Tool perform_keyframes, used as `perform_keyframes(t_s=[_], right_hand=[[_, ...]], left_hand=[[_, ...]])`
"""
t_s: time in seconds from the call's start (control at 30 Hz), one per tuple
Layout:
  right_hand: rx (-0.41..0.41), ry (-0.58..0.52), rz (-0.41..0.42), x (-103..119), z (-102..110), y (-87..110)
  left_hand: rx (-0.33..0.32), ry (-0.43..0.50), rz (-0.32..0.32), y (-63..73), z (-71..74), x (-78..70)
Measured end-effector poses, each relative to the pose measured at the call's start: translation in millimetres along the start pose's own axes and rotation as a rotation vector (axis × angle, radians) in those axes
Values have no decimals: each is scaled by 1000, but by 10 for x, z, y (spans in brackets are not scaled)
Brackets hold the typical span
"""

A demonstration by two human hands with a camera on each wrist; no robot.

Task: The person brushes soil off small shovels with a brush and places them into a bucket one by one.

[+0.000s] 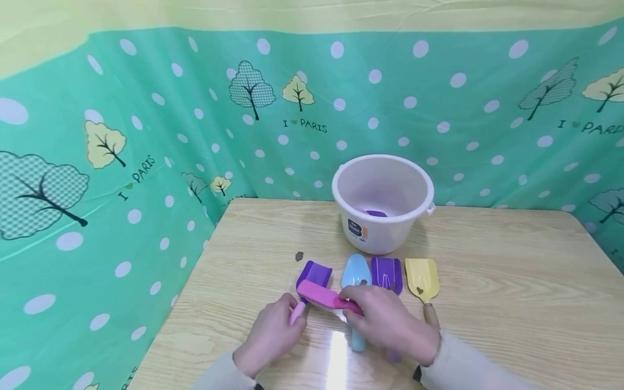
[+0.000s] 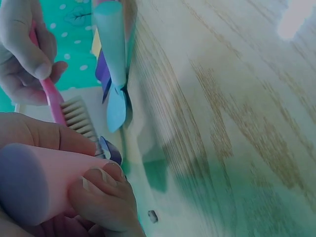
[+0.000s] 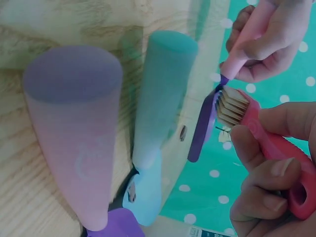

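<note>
My left hand [image 1: 275, 327] grips the pink handle of a small purple toy shovel [image 1: 318, 273], its blade held up and tilted off the table. In my right hand [image 1: 385, 319] is a pink brush [image 1: 317, 293], gripped by its handle. The brush's pale bristles [image 3: 232, 106] are right at the neck end of the shovel's blade in the right wrist view. Close by my right hand lie a light blue shovel [image 1: 356, 269], a second purple shovel [image 1: 386, 270] with a pinkish handle, and a yellow shovel [image 1: 423, 272] with a brown handle.
A white bucket [image 1: 363, 238] stands behind the shovels, with something purple inside. One small dark flake [image 1: 299, 256] lies on the wooden table [image 1: 512, 281]; similar flakes sit on the three lying shovels. A green dotted cloth [image 1: 419, 119] hangs behind and on the left.
</note>
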State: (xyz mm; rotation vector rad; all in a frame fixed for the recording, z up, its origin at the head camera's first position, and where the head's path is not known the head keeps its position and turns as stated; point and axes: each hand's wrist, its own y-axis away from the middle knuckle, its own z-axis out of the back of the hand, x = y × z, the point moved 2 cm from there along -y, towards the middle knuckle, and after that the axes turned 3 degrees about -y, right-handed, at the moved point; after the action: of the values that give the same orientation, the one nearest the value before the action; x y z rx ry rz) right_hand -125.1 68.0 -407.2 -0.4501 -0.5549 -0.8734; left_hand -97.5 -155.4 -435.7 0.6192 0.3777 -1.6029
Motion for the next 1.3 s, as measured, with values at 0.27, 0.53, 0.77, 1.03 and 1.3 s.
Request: perform_keyframes(t_s=[0.27,0.53,0.77,1.03,1.3], right_hand=[[-14,43,8,-48,-50,-62],[-23,94,-20,-114,-42,-120],[-39,98,-61,-196,-22,-177],[-56,117,-118,-280,1,-235],[-77,146,-145,-336,26,-268]], left_hand=[[-12,-6,-17,36,13,3],[-10,-9,-2,64,16,14],[-10,0,-13,70,8,25],[-9,23,-18,79,-15,39],[-16,21,-16,79,-25,46]])
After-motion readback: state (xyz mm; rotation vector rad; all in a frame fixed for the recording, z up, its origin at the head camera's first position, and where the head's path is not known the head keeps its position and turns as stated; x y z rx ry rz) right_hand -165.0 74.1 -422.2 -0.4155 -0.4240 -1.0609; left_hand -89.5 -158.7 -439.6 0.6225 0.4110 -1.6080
